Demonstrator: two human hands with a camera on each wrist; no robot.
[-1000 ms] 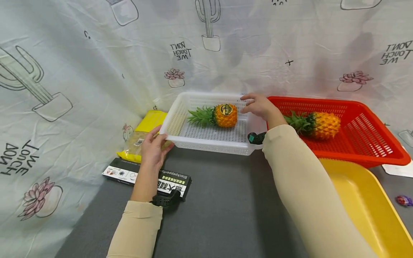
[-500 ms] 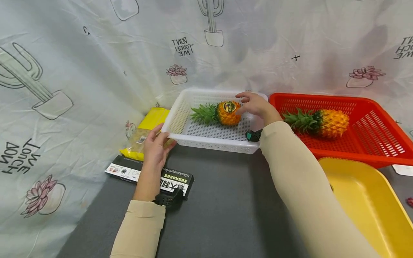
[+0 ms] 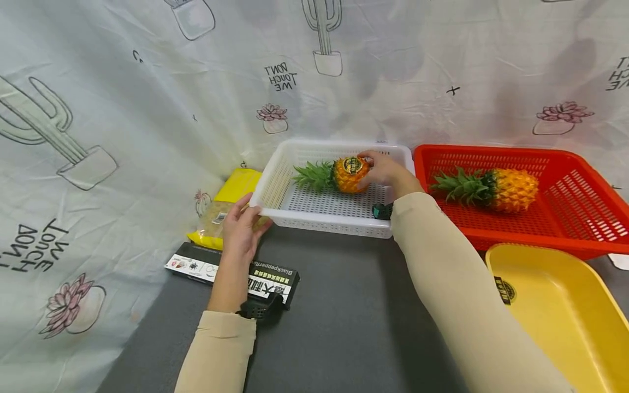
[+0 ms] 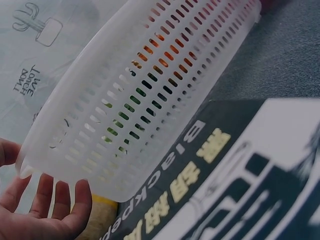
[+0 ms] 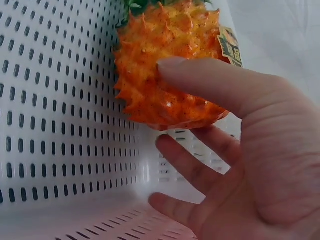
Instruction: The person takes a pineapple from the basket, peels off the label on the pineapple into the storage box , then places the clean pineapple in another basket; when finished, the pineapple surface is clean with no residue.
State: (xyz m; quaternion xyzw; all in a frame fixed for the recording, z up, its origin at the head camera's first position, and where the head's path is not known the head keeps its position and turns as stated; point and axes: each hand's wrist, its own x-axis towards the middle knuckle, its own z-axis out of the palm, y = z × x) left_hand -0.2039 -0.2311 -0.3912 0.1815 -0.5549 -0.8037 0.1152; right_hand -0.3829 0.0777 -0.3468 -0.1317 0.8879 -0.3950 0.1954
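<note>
Head view: the right hand [image 3: 388,172] reaches into the white basket [image 3: 314,218] and closes around the base end of the pineapple [image 3: 350,173], which lies on its side on the basket floor with its leaves toward the left. The left hand [image 3: 241,232] sits at the basket's near left corner, fingers relaxed along the wall, thumb by the rim. A black box [image 3: 236,273] lies under the left wrist on the grey table [image 3: 339,316], and a yellow packet [image 3: 226,204] lies just left of the basket. Just beside the white basket on the right stands a red basket [image 3: 580,229] holding a second pineapple [image 3: 506,190]; a yellow tray [image 3: 565,311] sits nearer the person, under the right forearm's side. Left wrist view: the left hand [image 4: 37,210] is spread open below the basket corner [image 4: 125,120], fingertips at the wall; whether they touch cannot be told. The box [image 4: 225,180] fills the lower right. Right wrist view: the right thumb [image 5: 210,82] presses on the pineapple [image 5: 165,75], fingers curled under it, apart from the basket wall [image 5: 55,125].
</note>
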